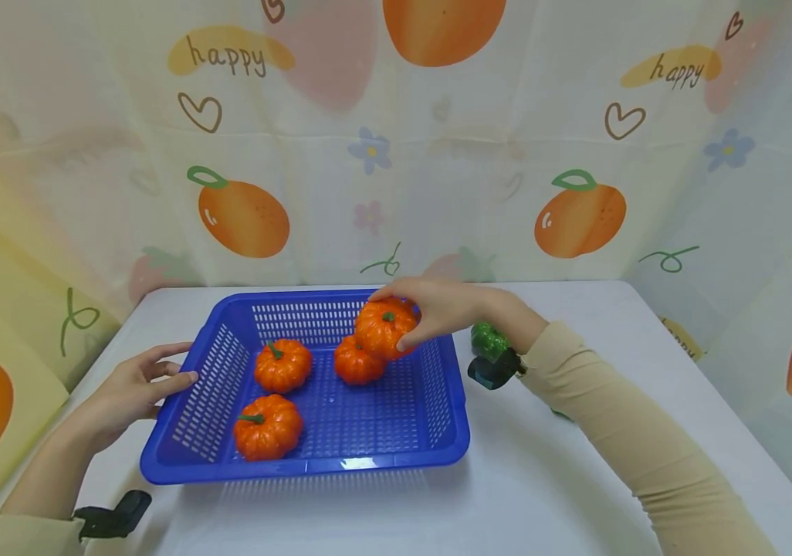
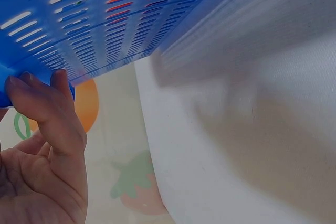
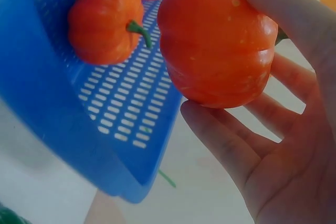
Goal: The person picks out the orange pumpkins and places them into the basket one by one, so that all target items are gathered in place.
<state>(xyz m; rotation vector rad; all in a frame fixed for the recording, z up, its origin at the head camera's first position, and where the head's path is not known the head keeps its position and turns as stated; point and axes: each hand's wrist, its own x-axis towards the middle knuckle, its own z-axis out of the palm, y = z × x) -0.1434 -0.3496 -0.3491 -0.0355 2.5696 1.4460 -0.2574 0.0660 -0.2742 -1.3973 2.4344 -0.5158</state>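
Note:
My right hand (image 1: 441, 305) grips an orange toy pumpkin (image 1: 384, 330) between thumb and fingers, above the right half of a blue plastic basket (image 1: 306, 466). In the right wrist view the held pumpkin (image 3: 215, 40) fills the top centre, its stem partly behind the fingers. Below it in the head view, a smaller-looking pumpkin (image 1: 357, 364) is partly covered. Two more orange pumpkins, one farther back (image 1: 282, 366) and one nearer (image 1: 268, 428), lie on the basket's left side. My left hand (image 1: 135, 390) holds the basket's left rim, its bent fingers (image 2: 63, 124) against the edge.
A shiny green object (image 1: 486, 340) lies on the white table (image 1: 542, 494) right of the basket, partly behind my right wrist. Another green bit (image 1: 561, 415) peeks out under the sleeve. A fruit-patterned curtain (image 1: 438, 154) hangs behind the table.

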